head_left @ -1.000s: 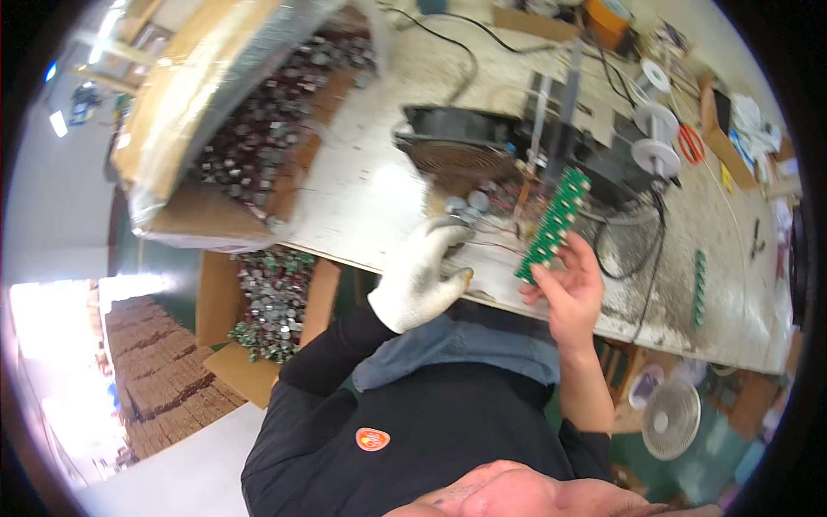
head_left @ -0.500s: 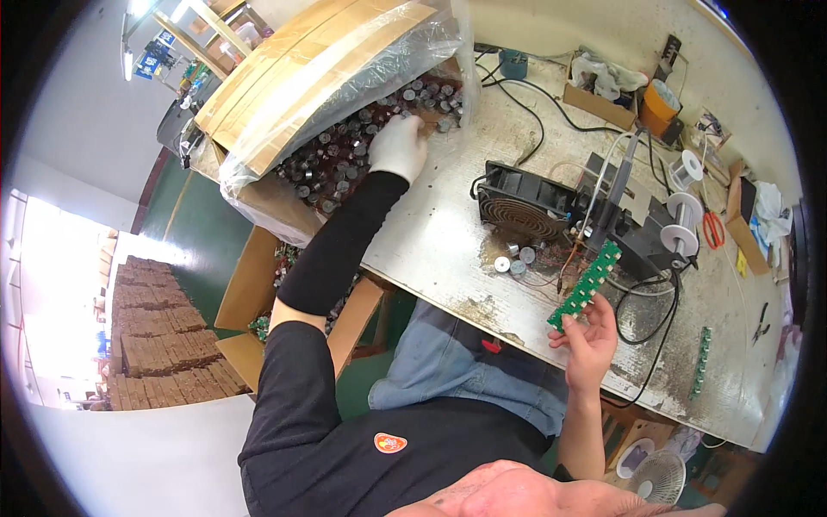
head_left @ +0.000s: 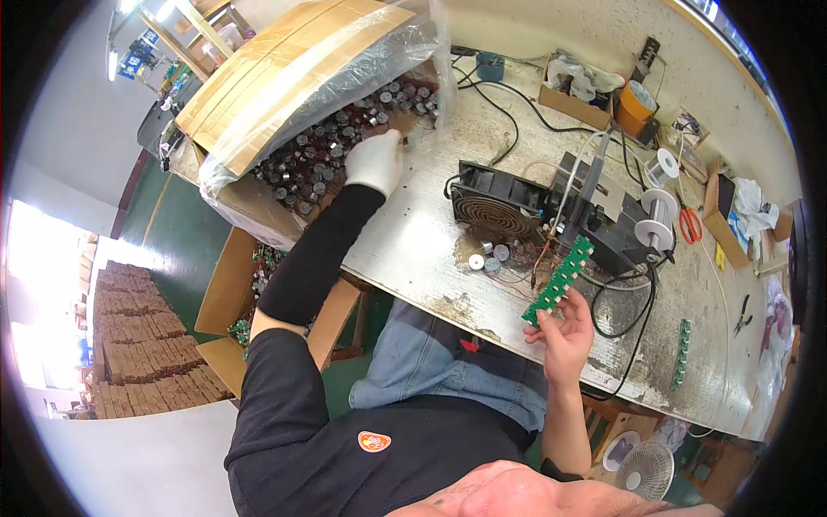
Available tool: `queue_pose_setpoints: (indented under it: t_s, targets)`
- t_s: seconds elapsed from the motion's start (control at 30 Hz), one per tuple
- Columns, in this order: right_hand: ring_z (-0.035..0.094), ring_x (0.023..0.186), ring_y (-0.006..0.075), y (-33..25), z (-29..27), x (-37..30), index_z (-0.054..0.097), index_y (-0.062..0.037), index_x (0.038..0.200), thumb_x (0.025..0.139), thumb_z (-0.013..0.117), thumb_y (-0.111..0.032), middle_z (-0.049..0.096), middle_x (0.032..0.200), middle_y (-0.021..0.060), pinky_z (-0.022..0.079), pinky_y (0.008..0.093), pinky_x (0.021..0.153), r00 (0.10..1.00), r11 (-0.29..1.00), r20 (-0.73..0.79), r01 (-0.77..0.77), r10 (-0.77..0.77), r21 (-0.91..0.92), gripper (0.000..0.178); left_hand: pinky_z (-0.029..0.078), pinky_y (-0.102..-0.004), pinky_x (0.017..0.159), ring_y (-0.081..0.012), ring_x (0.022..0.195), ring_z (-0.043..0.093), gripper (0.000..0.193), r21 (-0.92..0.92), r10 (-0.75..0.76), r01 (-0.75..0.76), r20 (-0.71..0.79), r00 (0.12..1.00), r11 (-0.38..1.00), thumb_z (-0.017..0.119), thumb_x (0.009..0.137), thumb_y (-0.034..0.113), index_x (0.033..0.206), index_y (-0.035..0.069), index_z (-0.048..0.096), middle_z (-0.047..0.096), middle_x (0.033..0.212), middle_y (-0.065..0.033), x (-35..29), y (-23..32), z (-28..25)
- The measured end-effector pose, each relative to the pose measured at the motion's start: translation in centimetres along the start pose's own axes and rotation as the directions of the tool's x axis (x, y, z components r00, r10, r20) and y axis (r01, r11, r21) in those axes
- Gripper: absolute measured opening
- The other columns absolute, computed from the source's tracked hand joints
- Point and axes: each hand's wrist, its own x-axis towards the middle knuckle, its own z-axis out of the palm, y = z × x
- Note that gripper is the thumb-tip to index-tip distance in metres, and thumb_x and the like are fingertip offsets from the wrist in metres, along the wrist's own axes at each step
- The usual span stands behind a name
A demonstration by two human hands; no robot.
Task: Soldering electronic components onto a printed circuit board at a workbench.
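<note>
My left hand [head_left: 376,162], in a white glove, is at the open side of a plastic-lined cardboard box [head_left: 280,77]. Its fingers are curled together, and whatever they may hold is hidden. Many small round metal parts [head_left: 319,155] with dark red wires fill the box beside it. Over the table's front edge, my bare right hand [head_left: 567,332] pinches a long green circuit board [head_left: 560,280] near its lower end. The board is held tilted, with small pale components along it. Beyond it stands a black soldering stand [head_left: 603,228] with a pen-shaped tool and a hose.
A square black fan [head_left: 498,207] stands mid-table, with a few loose round metal parts [head_left: 493,258] before it. Solder spools [head_left: 656,215], red-handled scissors [head_left: 689,226], pliers [head_left: 743,314] and another green board [head_left: 681,355] are at right. An open carton [head_left: 220,293] sits below, left.
My left hand has drawn back slightly toward me at the box opening. The whole view has shifted a little; my right hand keeps the green circuit board in nearly the same place.
</note>
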Motion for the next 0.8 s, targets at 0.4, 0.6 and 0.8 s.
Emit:
queue_pose_setpoints:
  t_s: [0.4,0.6,0.8]
  targets:
    - [0.066,0.069,0.0199,0.1,-0.2,0.3,0.038,0.004,0.133,0.084,0.058,0.008,0.056,0.114,0.0167,0.054,0.0248,0.051,1.0,0.999,-0.002,0.005,-0.005,-0.032,0.054,0.045,-0.0199,0.049,-0.0096,0.055,0.057,0.033,-0.948,-0.388,0.206,0.1,0.916,0.242,0.063,0.09,0.015,0.111,-0.008,0.049,0.068,0.095,-0.0154,-10.7,-0.5,-1.3]
    - [0.066,0.072,0.0207,0.5,-0.4,0.1,0.038,0.0036,0.135,0.083,0.059,0.01,0.055,0.115,0.0171,0.055,0.0262,0.054,0.999,0.999,0.016,0.035,-0.034,-0.021,0.056,0.053,-0.0244,0.063,-0.0153,0.07,0.065,0.036,-0.967,-0.219,0.247,0.227,0.949,0.07,0.064,0.091,0.016,0.115,-0.009,0.056,0.068,0.093,-0.0164,-12.9,2.5,-2.0]
    - [0.066,0.077,0.0236,0.5,-0.7,0.1,0.036,0.0031,0.136,0.08,0.06,0.013,0.052,0.118,0.0173,0.056,0.0297,0.059,0.997,0.999,0.061,0.044,-0.046,0.021,0.061,0.052,-0.0251,0.071,-0.0149,0.077,0.064,0.028,-0.939,-0.038,0.282,0.281,0.959,0.196,0.059,0.093,0.01,0.113,-0.009,0.06,0.067,0.09,-0.0115,-15.5,6.1,-2.2]
